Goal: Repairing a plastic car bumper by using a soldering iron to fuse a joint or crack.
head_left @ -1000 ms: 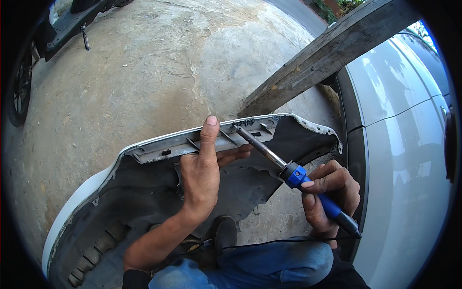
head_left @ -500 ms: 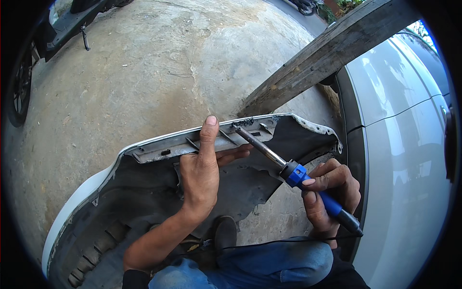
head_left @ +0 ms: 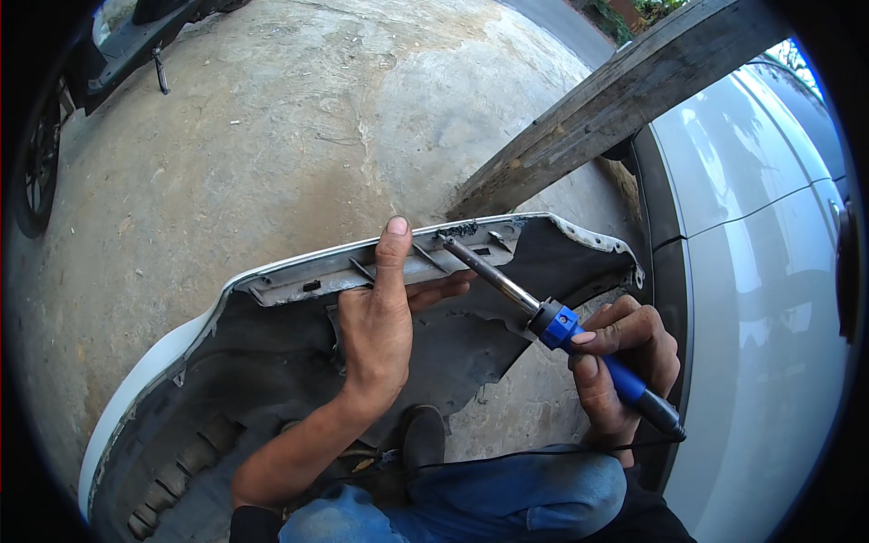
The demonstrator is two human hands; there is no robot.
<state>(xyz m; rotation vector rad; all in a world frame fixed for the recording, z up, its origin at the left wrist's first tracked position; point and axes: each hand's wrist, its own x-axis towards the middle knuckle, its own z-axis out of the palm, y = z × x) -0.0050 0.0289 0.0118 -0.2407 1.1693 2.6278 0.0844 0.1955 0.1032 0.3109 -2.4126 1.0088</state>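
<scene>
A car bumper (head_left: 262, 339), white along its outer edge and dark grey inside, lies across in front of me. My left hand (head_left: 376, 330) grips its upper flange, thumb up over the edge and fingers behind the ribs. In my right hand (head_left: 634, 366) is a soldering iron (head_left: 579, 337) with a blue handle and a metal shaft, pinched between thumb and fingers. The iron's tip rests at the flange, just right of my left hand, beside a rough, dark melted patch (head_left: 463, 230). A black cord (head_left: 543, 451) runs from the handle's end across my knees.
A grey wooden post (head_left: 579, 118) slants up behind the bumper. Close on the right stands a silver-white car (head_left: 760, 271). Part of a motorbike (head_left: 109, 63) shows at the far left, on the concrete floor (head_left: 253, 136). My shoe (head_left: 424, 434) is beneath the bumper.
Almost nothing differs. The handle of the soldering iron and my right hand have shifted very slightly; the left hand and bumper stay in place. A vehicle at the far top has left view.
</scene>
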